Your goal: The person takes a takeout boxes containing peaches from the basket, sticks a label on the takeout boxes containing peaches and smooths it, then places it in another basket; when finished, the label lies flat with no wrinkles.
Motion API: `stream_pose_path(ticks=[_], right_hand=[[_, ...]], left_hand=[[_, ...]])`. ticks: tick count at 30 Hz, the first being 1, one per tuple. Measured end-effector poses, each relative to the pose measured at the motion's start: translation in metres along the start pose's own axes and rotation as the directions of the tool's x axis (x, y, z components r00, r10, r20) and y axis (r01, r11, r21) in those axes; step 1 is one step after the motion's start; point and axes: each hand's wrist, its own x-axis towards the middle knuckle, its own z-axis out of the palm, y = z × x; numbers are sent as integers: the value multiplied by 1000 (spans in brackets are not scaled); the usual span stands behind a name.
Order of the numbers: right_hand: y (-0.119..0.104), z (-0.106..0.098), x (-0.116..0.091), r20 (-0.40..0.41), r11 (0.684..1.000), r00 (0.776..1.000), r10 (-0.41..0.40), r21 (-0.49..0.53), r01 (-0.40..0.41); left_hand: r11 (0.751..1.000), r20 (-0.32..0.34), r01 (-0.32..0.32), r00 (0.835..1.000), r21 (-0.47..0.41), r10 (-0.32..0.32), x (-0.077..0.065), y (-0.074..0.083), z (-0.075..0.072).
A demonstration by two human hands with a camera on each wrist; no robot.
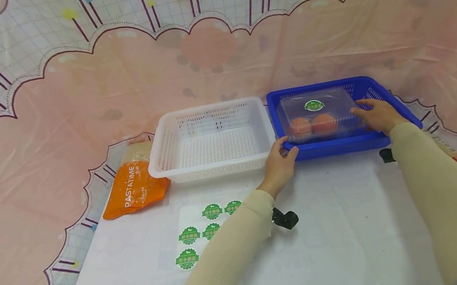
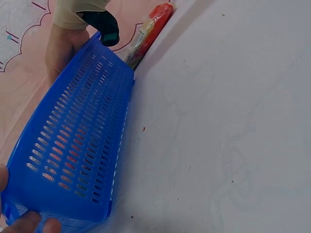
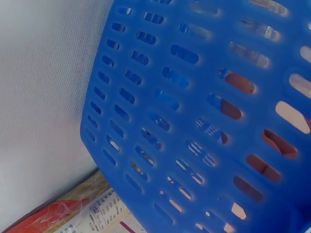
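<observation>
A blue perforated basket (image 1: 341, 146) stands on the table at the back right. Inside it lies a clear plastic box (image 1: 332, 101) with a green round sticker on its lid and two round orange-red items (image 1: 324, 123) showing through. My right hand (image 1: 380, 115) holds the box at its right end, fingertips on the edge. The left hand (image 1: 277, 167) grips the basket's front left corner. Close up in the left wrist view, fingers (image 2: 26, 223) lie around that corner. The right wrist view shows only the basket's slotted wall (image 3: 160, 111), with the right hand's grip hidden.
A white perforated basket (image 1: 218, 165) stands left of the blue one. An orange PASTATIME bag (image 1: 135, 188) lies beside it. A sheet of green stickers (image 1: 189, 236) lies in front, partly under the left sleeve. A red-and-clear packet (image 2: 150, 31) lies past the blue basket's right end.
</observation>
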Motion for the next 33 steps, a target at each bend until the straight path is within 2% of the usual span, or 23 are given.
stream_pose_path(ticks=[8, 14, 21, 27, 33], right_hand=[[2, 0, 2, -4, 998, 1000, 6, -60, -6], [0, 0, 1, -13, 999, 999, 34, -41, -35], [0, 3, 1, -55, 999, 998, 35, 33, -33], [-3, 5, -3, -75, 999, 997, 28, 28, -25], [-8, 3, -9, -65, 1000, 998, -8, 16, 9]], left_hand=[[1000, 0, 9, 1000, 5, -9, 0, -1, 1], [1000, -3, 12, 1000, -4, -12, 1, -1, 2], [999, 14, 37, 999, -12, -37, 1, -1, 0], [999, 22, 39, 999, 4, -39, 0, -2, -2], [999, 61, 48, 997, -6, -48, -4, -2, -5]])
